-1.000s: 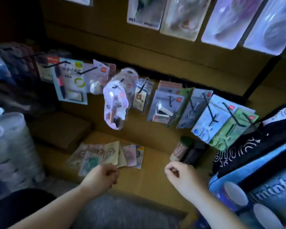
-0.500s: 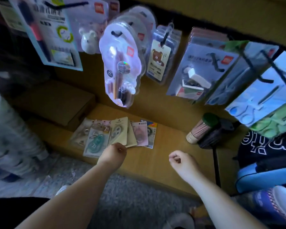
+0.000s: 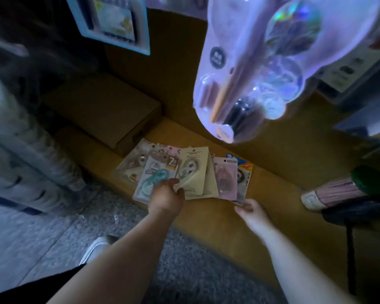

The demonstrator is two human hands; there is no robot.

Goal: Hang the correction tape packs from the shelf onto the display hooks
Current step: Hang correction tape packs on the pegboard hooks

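None of the flat card-and-plastic correction tape packs (image 3: 185, 174) are hung yet: all lie fanned on the brown wooden shelf (image 3: 270, 185), one seemingly pinched by the left hand (image 3: 166, 197), their right edge touched by the half-curled right hand (image 3: 249, 212).

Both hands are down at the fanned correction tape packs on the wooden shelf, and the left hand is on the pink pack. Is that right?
Not quite. In the head view the left hand is on the teal pack and the cream pack, not the pink pack; the right hand is nearer that one. Both are at the packs on the wooden shelf.
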